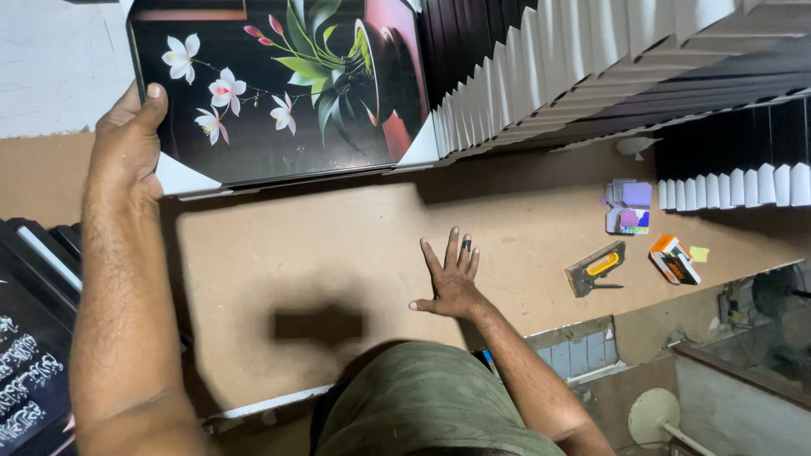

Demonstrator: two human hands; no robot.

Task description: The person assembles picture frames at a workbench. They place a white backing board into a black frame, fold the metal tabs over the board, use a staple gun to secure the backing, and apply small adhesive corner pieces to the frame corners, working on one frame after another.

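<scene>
My left hand point(128, 139) grips the left edge of a framed flower picture point(279, 84), black with white and pink blossoms and white corner guards, lifted above the brown worktable point(338, 245). The frame's right end leans against a row of stacked frames point(591, 59). My right hand point(452, 279) lies flat on the table with its fingers spread and a dark ring on one finger, holding nothing.
A grey and orange staple gun point(596, 269) lies right of my right hand. Further right are a small orange box point(673, 257) and a stack of coloured cards point(629, 207). Black frames with white lettering point(25, 338) stand at the left. A fan base point(655, 418) sits on the floor.
</scene>
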